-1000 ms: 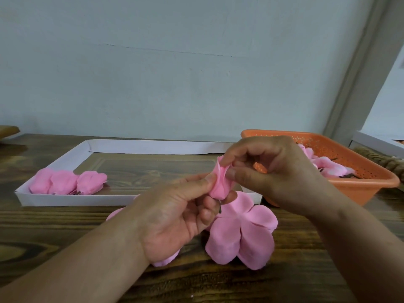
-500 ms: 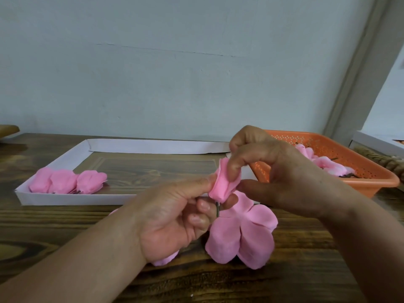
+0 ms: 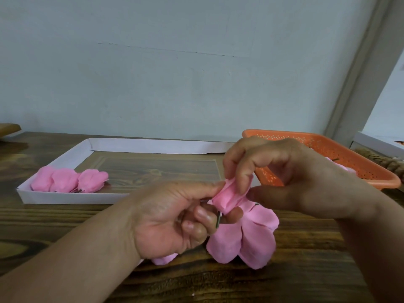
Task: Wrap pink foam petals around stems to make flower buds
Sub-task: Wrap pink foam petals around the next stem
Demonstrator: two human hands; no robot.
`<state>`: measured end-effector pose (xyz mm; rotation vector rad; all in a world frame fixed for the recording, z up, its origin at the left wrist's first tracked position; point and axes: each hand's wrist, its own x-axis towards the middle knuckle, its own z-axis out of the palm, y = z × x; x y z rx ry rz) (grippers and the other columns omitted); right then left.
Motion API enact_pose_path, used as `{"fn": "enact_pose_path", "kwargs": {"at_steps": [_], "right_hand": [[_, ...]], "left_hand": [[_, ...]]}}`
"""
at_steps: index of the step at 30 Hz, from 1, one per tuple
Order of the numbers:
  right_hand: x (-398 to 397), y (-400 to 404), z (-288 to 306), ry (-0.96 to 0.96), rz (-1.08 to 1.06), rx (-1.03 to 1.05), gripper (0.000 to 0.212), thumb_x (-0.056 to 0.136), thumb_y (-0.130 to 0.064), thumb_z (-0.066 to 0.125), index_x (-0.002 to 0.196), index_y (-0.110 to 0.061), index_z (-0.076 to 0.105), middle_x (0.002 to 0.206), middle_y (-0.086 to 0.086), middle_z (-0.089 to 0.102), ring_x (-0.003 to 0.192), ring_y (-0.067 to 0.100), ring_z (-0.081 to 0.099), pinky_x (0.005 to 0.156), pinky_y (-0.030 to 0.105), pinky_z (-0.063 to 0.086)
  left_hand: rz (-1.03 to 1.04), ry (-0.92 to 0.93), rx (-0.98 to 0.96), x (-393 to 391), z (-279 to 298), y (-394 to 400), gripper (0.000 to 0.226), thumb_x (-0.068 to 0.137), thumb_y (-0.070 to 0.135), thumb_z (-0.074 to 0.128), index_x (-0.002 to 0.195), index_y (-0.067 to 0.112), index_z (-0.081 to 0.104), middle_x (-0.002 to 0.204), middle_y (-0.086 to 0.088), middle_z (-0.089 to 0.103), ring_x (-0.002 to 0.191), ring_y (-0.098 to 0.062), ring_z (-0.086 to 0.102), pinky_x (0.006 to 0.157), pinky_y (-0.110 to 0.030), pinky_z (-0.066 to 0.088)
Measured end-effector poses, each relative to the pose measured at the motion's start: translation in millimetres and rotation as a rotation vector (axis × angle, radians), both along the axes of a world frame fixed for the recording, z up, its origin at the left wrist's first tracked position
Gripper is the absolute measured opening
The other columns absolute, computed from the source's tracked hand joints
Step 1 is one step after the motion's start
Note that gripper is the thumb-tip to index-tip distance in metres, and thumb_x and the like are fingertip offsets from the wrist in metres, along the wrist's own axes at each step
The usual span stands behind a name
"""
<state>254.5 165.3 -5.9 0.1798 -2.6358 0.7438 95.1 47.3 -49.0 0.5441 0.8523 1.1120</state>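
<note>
White tray (image 3: pixel 65 197), far left: three finished buds (image 3: pixel 70 179). Centre: left hand (image 3: pixel 175 217) pinches rolled pink bud (image 3: pixel 229 196), stem (image 3: pixel 218 219) protruding below grip. Right hand (image 3: pixel 290 171) presses petal from above. Loose petals (image 3: pixel 247 239) underneath

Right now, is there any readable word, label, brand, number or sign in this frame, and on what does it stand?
None: no text is readable anywhere in the head view.
The white paper tray, the orange basket, the wooden table and the wall show no print.
</note>
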Motion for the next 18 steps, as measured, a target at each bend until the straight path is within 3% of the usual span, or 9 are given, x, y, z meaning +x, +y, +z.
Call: {"fn": "enact_pose_path", "kwargs": {"at_steps": [2,6,10,18], "right_hand": [[1.7,0.5,1.3,0.005,0.003,0.009,0.028,0.067,0.013,0.066,0.08,-0.013,0.064,0.089,0.0,0.06,0.088,0.021,0.059,0.082,0.028,0.043],[5.1,-0.7,3.8,0.0,-0.006,0.043,0.031,0.069,0.008,0.068,0.086,-0.017,0.063,0.089,-0.007,0.06,0.09,0.02,0.059,0.083,0.032,0.044],[6.6,-2.6,6.9,-0.025,-0.013,0.054,0.028,0.07,0.0,0.071,0.092,-0.016,0.065,0.091,-0.004,0.062,0.094,0.02,0.059,0.085,0.034,0.045],[9.4,-5.0,9.5,-0.079,-0.06,0.092,0.016,0.069,-0.008,0.073,0.082,-0.016,0.07,0.087,-0.005,0.059,0.088,0.01,0.057,0.08,0.017,0.039]], "left_hand": [[-0.047,-0.003,0.015,-3.7,-3.6,0.0,0.017,0.07,0.017,0.077,0.079,0.003,0.073,0.079,-0.018,0.062,0.041,-0.002,0.041,0.032,-0.01,0.032],[-0.085,0.153,0.125,-9.6,-14.0,2.7,0.032,0.08,0.031,0.066,0.092,0.003,0.054,0.094,-0.014,0.034,0.044,-0.007,0.049,0.037,-0.016,0.042],[-0.145,0.164,0.158,-15.0,-17.2,4.9,0.033,0.082,0.034,0.065,0.093,0.004,0.055,0.094,-0.015,0.031,0.046,-0.007,0.05,0.039,-0.016,0.043],[-0.17,0.147,0.182,-16.1,-17.7,3.7,0.033,0.081,0.033,0.066,0.091,0.003,0.056,0.094,-0.013,0.035,0.046,-0.007,0.052,0.04,-0.016,0.044]]}}
